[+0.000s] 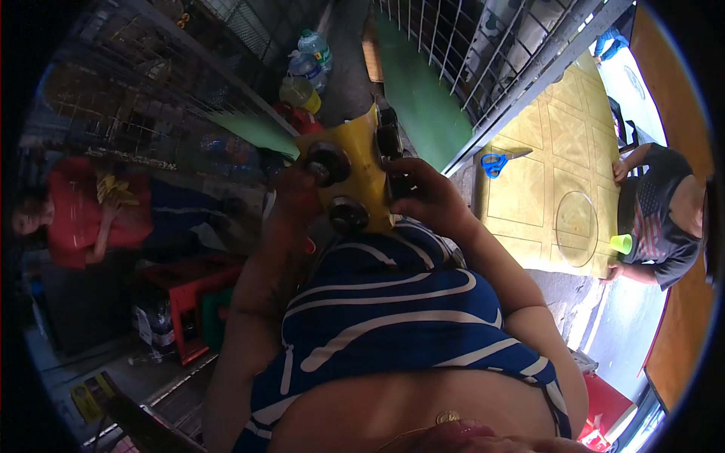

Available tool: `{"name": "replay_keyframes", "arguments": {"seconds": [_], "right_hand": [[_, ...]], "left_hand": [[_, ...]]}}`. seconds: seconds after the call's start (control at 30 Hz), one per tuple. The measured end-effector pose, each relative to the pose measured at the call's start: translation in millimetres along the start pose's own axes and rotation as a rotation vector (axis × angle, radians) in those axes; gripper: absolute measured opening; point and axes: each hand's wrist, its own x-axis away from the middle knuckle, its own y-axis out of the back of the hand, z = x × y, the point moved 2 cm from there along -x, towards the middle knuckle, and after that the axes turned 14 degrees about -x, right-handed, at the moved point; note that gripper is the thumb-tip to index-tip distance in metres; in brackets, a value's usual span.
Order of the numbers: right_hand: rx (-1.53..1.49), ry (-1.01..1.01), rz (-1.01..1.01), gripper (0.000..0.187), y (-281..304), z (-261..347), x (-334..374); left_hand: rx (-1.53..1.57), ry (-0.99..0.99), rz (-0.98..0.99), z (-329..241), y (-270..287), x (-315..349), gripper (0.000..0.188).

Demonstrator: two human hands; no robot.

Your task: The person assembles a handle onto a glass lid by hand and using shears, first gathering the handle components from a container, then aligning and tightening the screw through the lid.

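Up in front of my chest I hold a yellow box-like piece (355,177) with several dark, round, wheel-like discs on its sides. My left hand (296,195), in shade, grips its left side beside one disc (328,162). On the opposite side my right hand (429,198) is closed on the edge, thumb below and fingers bent above. Another disc (349,214) faces me at the lower part of the piece. To the right, scissors with blue handles (495,164) lie on a table with a yellow patterned cover (529,219), apart from my hands.
A clear round outline (576,229) and a green cup (621,243) are on the table, where a person in a dark shirt (664,211) sits. At left a person in red (83,204) holds yellow pieces. Plastic bottles (306,72), a metal grille (483,60) and a red crate (185,294) surround me.
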Motion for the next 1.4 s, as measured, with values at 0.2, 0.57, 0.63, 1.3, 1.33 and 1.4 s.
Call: {"name": "replay_keyframes", "arguments": {"seconds": [0.2, 0.57, 0.63, 1.3, 1.33, 1.4], "right_hand": [[0.016, 0.048, -0.015, 0.06, 7.2, -28.8, -1.7], [-0.432, -0.143, -0.107, 0.044, 1.9, -21.4, 2.9], [-0.4, -0.086, -0.124, 0.043, -0.8, -18.5, 2.7], [-0.92, -0.018, -0.466, 0.049, 49.6, -8.7, 41.3], [-0.923, -0.013, -0.466, 0.049, 50.5, -5.3, 40.6], [-0.909, 0.016, -0.409, 0.051, 52.5, -0.5, 37.8]], "left_hand": [[1.298, 0.02, 0.178, -15.5, -18.0, -7.3, 0.064], [0.746, 0.104, 0.027, -6.6, -13.8, -1.5, 0.059], [0.743, 0.107, 0.013, -4.8, -15.3, -1.2, 0.058], [1.754, -0.166, 0.132, 83.0, -2.3, 5.7, 0.052], [1.757, -0.184, 0.078, 84.6, -4.2, 4.2, 0.052], [1.718, -0.142, 0.039, 83.6, -7.1, 2.0, 0.052]]}}
